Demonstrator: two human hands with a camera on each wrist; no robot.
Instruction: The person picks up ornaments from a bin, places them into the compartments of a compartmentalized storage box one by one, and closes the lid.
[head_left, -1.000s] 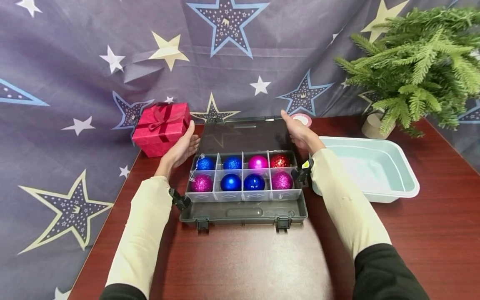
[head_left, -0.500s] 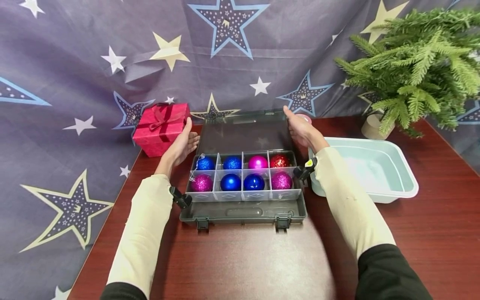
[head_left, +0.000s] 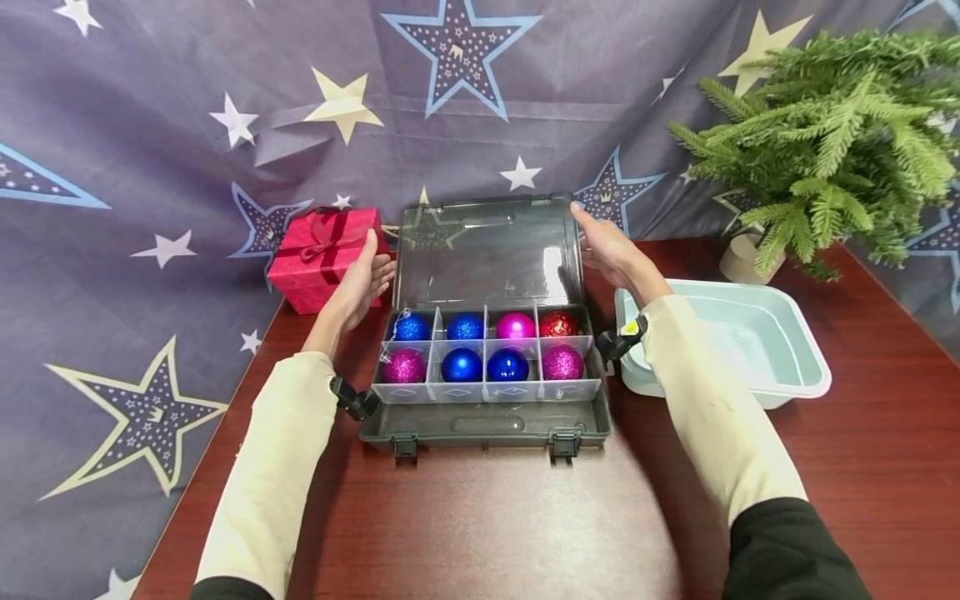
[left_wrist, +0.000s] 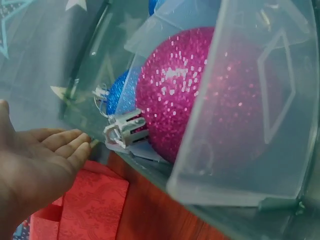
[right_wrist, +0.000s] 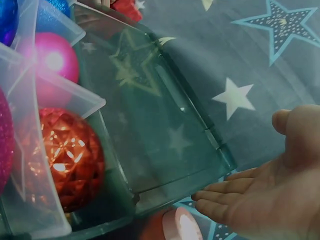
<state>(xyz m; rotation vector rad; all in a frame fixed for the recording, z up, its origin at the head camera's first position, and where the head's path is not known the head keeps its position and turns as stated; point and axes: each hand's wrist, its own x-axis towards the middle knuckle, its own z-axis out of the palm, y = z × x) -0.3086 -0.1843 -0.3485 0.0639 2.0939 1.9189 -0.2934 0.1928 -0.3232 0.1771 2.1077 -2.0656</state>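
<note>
A dark translucent plastic box (head_left: 487, 427) lies on the table with its clear lid (head_left: 487, 262) tilted up at the back. Its white divided insert holds several Christmas baubles, among them a red faceted bauble (right_wrist: 72, 160) and a glittery magenta bauble (left_wrist: 175, 90). My left hand (head_left: 356, 287) is at the lid's left side, fingers straight, fingertips close to the edge in the left wrist view. On the other side, my right hand (head_left: 611, 254) has its straight fingertips against the lid's right edge. Neither hand's fingers are curled round anything.
A red gift box (head_left: 322, 258) with a ribbon stands just left of my left hand. To the right sit a pale blue basin (head_left: 813, 358) and a small artificial tree (head_left: 832, 158). Behind the lid, a small round item (right_wrist: 182, 225) shows. A starry cloth (head_left: 465, 158) hangs behind.
The lid has risen from lying nearly flat backward to a steeper tilt. My right hand has shifted up and slightly right with it; the left hand has moved slightly. The baubles stay put.
</note>
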